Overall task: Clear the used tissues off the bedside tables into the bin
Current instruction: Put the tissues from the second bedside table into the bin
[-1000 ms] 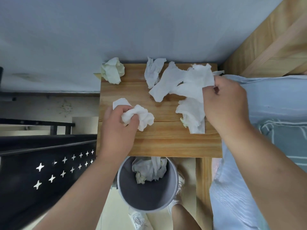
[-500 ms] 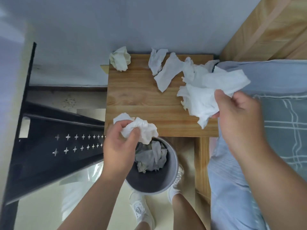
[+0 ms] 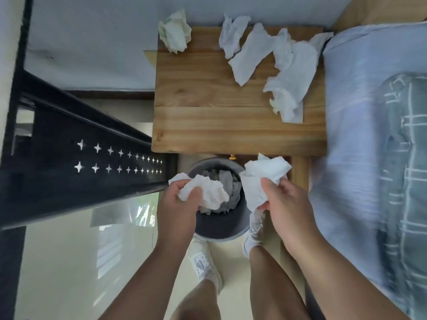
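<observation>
Over the bin [image 3: 216, 227], the left hand [image 3: 178, 204] has its fingers curled round a crumpled tissue [image 3: 209, 192], and just beside it the right hand [image 3: 285, 204] pinches a second tissue [image 3: 262, 179] between thumb and fingers. More used tissues [image 3: 227, 184] lie inside the bin, which stands on the floor at the near edge of the wooden bedside table [image 3: 219, 116]. A pale wad [image 3: 175, 33] sits at the table's far left corner, and several white tissues [image 3: 292, 72] lie towards its far right, next to the bed [image 3: 358, 112]
</observation>
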`<state>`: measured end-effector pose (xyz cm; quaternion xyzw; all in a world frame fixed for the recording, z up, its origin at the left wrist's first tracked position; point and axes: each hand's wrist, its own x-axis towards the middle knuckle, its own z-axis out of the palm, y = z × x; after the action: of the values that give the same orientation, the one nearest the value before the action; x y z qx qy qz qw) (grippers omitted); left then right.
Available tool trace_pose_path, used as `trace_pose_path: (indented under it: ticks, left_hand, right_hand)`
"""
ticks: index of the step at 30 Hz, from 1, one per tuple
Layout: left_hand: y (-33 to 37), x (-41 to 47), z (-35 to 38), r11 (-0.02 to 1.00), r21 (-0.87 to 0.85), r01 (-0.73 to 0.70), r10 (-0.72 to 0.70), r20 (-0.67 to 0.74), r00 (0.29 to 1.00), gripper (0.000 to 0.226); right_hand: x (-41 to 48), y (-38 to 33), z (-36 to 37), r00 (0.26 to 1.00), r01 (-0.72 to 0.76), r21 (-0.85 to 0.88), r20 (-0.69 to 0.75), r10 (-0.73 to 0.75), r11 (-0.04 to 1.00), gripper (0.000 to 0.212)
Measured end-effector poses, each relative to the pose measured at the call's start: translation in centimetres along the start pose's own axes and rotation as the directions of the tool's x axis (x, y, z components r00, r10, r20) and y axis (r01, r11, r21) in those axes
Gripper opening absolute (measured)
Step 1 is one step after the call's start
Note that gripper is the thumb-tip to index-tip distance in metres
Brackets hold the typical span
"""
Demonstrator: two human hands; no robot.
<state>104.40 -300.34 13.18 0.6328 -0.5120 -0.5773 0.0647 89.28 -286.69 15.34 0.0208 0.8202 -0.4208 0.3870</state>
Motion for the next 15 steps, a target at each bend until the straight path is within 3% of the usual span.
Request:
trace_pose_path:
  ticks: [4, 8, 11, 15]
  left_hand:
    - [-4.9, 3.0, 0.7, 0.996, 0.044, 0.078, -0.079, 0.011, 0.997, 0.016]
    - [-9.0, 6.8, 1.8, 0.985, 0.105, 0.140, -0.145, 0.044, 0.988, 0.011]
    - [-11.1, 9.2, 2.3, 0.955, 0.216, 0.202, -0.226, 0.090, 0.970, 0.032]
    - [-12.7, 11.2, 2.6, 0.925, 0.326, 0.193, -0.238, 0.102, 0.966, 0.036]
  right_hand:
    - [3.3, 5.0, 3.4, 0.990, -0.127, 0.000, 0.057, 0.127, 0.992, 0.029]
    - [7.3, 8.3, 6.6, 0.984, -0.164, -0.039, 0.070, 0.166, 0.986, 0.026]
    - [9.6, 10.1, 8.4, 0.985, -0.149, -0.096, 0.075, 0.156, 0.984, 0.031]
    - [12.1, 11.9, 9.5, 0.965, -0.155, -0.283, 0.163, 0.207, 0.947, 0.032]
